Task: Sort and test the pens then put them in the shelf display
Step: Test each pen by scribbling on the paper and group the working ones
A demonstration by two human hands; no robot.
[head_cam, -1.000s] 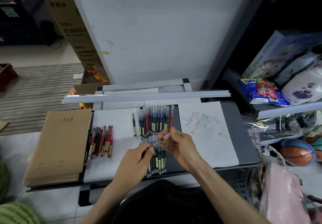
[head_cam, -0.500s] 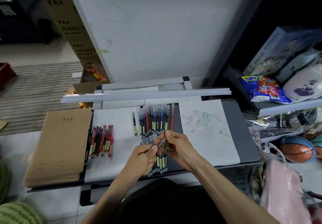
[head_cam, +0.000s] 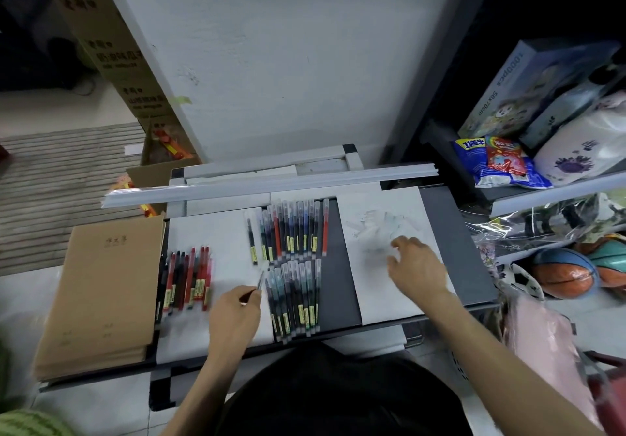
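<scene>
My left hand [head_cam: 233, 313] grips an uncapped pen [head_cam: 259, 281], tip up, over the white paper [head_cam: 220, 235] in the middle. My right hand [head_cam: 415, 266] hovers over the right sheet [head_cam: 382, 300] beside a pile of clear pen caps [head_cam: 376, 229]; its fingers are curled, and whether they hold a cap is lost in blur. Two rows of capped pens lie on the dark tray: the far row [head_cam: 293, 229] and the near row [head_cam: 294, 296]. A single pen [head_cam: 251, 240] lies left of the far row. A group of red and dark pens [head_cam: 188, 279] rests at the left.
A stack of brown notebooks [head_cam: 101, 286] sits at the left. White rails [head_cam: 271, 183] run along the back of the grey table [head_cam: 450, 232]. Shelves at the right hold a puzzle box [head_cam: 528, 86], snack bags [head_cam: 498, 161] and balls [head_cam: 565, 274]. Cardboard boxes [head_cam: 111, 49] stand at the back left.
The hands have parted. My right hand has swung right to the cap pile, and my left hand has shifted left with the uncapped pen.
</scene>
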